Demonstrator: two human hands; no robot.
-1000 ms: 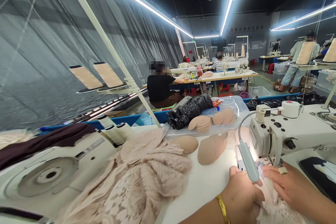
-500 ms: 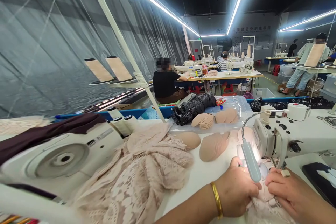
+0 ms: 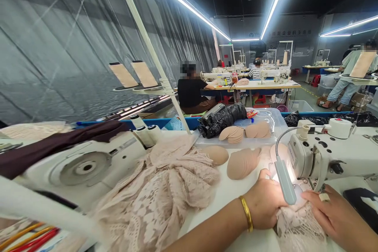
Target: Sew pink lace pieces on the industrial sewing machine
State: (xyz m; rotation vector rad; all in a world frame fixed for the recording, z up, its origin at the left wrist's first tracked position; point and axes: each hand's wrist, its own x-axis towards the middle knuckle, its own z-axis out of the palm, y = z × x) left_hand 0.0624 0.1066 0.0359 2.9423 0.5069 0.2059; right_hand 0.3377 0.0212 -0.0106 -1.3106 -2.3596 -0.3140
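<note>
Head view shows your left hand (image 3: 264, 204), gold bangle (image 3: 246, 219) at the wrist, curled shut on the lace piece (image 3: 298, 224) just in front of the sewing machine (image 3: 325, 155). Your right hand (image 3: 330, 214) lies flat and open on the same lace, fingers spread toward the needle area, which the lamp (image 3: 285, 181) partly hides. By my judgement the seam is under way, not finished: the lace sits at the foot, while a big lace pile (image 3: 159, 193) waits at your left on the tabletop (image 3: 233, 197). Loose foam cups (image 3: 243, 161) lie beyond your left hand, more in the clear tray (image 3: 267, 124). Whether the needle is down, you cannot tell from here. Writing: a line of Chinese characters on the far wall (image 3: 291, 32), too small to read; a blue brand mark on a distant machine (image 3: 217, 75) is likewise illegible.
</note>
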